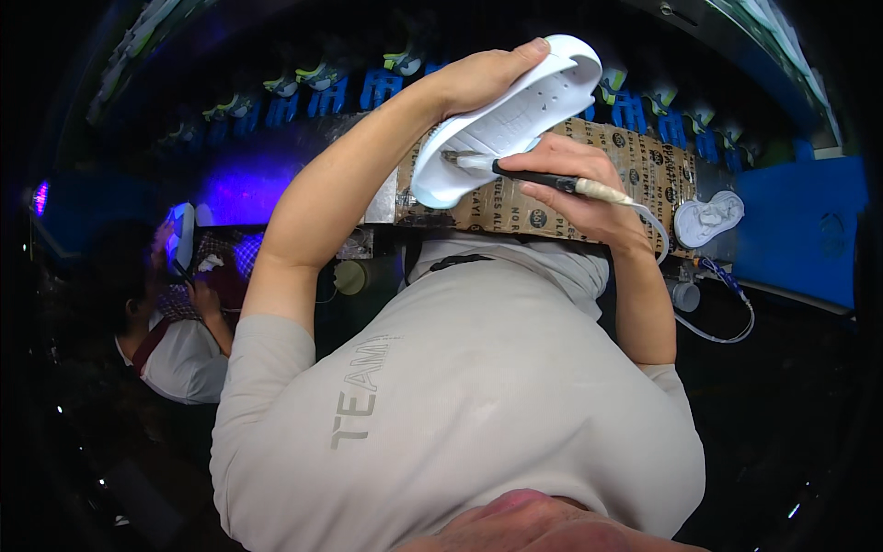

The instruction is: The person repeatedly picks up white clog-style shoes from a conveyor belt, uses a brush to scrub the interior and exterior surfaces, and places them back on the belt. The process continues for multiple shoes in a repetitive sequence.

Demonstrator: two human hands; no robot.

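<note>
A white shoe sole (501, 124) is held up and tilted in front of my body, its hollow inner side with small holes facing me. My left hand (487, 78) is closed on its far upper edge, the thumb over the rim. In my right hand (579, 189) lies a black pen-shaped tool (538, 178) with a pale front end, a tape-wrapped rear and a white cord. The tool's tip is at the inner surface of the sole's near end; whether it touches, I cannot tell. Some right-hand fingers are hidden behind the tool and sole.
Below the sole runs a bench covered with printed brown cardboard (635, 152). Another white sole (708, 219) lies at its right end, near a blue panel (796, 230). Blue holders (382, 87) line the back. A co-worker (179, 359) sits at left by purple light; a cord (727, 339) loops at right.
</note>
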